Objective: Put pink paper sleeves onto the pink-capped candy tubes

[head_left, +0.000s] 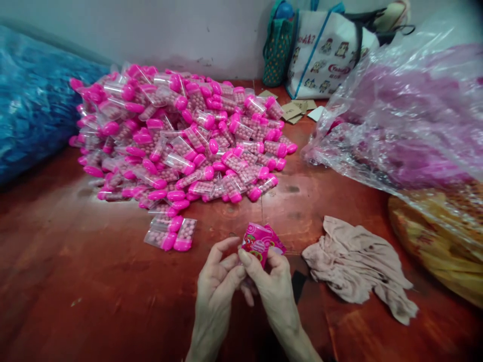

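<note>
Between the thumb and fingers of my right hand [277, 286] is a bright pink printed plastic wrapper [255, 242], with a second pink layer showing behind it on the right. My left hand [221, 281] meets it at the lower left edge, fingers curled and thumb pressed in; the exact contact there is partly hidden. Just beyond my left hand, a few small clear bottles of pink beads with pink caps [184, 234] lie flat on the red-brown surface. They adjoin a large heap of the same bottles [181, 136].
A blue plastic-wrapped bulk [37, 100] stands at the left. To the right are a crumpled beige cloth [354, 261], a clear bag with pink contents [407, 115] and a round yellow-brown piece [433, 246]. A white printed bag [324, 55] and cardboard pieces [294, 110] are by the wall.
</note>
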`<state>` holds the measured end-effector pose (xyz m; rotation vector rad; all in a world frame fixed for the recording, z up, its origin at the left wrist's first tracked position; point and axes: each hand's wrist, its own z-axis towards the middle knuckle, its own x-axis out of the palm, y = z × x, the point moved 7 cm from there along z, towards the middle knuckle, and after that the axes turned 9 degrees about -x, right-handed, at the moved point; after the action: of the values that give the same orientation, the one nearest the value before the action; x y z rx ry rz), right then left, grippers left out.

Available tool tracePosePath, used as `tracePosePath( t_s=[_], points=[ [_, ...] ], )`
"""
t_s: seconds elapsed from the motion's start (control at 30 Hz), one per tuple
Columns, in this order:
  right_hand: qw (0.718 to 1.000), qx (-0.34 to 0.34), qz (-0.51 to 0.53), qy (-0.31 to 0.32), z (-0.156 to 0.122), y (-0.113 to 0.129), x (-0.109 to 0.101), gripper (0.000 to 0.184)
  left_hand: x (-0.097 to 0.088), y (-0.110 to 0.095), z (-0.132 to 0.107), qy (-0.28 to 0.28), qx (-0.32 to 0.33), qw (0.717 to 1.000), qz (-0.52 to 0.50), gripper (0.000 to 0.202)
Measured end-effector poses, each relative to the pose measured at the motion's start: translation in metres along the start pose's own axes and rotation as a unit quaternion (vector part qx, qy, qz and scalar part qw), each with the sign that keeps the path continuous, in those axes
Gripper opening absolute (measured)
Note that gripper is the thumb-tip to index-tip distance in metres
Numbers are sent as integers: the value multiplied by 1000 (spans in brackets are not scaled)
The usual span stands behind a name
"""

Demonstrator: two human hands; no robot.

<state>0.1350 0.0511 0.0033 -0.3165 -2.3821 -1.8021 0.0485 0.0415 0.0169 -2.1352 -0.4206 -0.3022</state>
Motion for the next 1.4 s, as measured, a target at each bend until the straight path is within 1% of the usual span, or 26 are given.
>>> tracePosePath(
  t_s=[0.1,0.17,0.23,0.27,0.37,0.4,0.47,0.53,0.57,0.6,0.63,0.67,0.73,0.77,0.93,1.1,1.23,1.3,1.4],
  points=[
    [1000,-12,-18,3,1,2,-2,23,3,4,0,-3,-10,998,-56,32],
    [999,-19,-36,19,3,7,-5,22,2,8,0,-12,-22,995,-93,33],
    [996,-40,-70,47,5,15,-6,22,0,12,0,-11,-39,992,-116,36],
    [992,-54,-94,66,5,19,-6,20,0,14,1,0,-54,991,-120,37],
    [976,-101,-152,122,2,29,-5,14,2,16,2,29,-96,988,-116,30],
    [972,-108,-157,141,-1,31,-5,16,2,15,1,28,-99,988,-114,27],
    [968,-101,-146,176,-7,31,-2,37,2,9,0,18,-91,989,-113,20],
    [968,-88,-142,185,-13,30,-2,59,6,4,-3,20,-83,991,-103,15],
    [969,-89,-147,176,-15,31,-3,64,8,2,-4,25,-80,992,-97,14],
    [969,-97,-155,164,-17,32,-5,62,10,0,-6,26,-75,992,-94,14],
    [968,-110,-165,153,-18,34,-5,54,12,-2,-8,25,-68,993,-94,13],
    [966,-123,-173,146,-19,37,-5,42,12,-3,-9,20,-60,993,-96,11],
    [962,-144,-181,148,-22,40,-4,20,13,-4,-13,15,-45,994,-103,6],
    [958,-154,-189,151,-23,41,-3,15,13,-4,-14,15,-37,994,-105,6],
    [940,-200,-228,157,-28,47,-3,19,14,1,-20,35,-19,992,-121,10],
    [934,-199,-241,171,-30,49,-3,24,13,1,-23,51,-33,991,-116,12],
    [924,-228,-235,195,-32,53,-1,19,13,-2,-24,72,-28,993,-94,19],
    [919,-240,-238,200,-32,52,-1,16,13,-3,-25,82,-22,993,-80,24],
    [913,-247,-252,202,-32,49,-2,16,14,-1,-27,87,-21,994,-63,25]
  ],
)
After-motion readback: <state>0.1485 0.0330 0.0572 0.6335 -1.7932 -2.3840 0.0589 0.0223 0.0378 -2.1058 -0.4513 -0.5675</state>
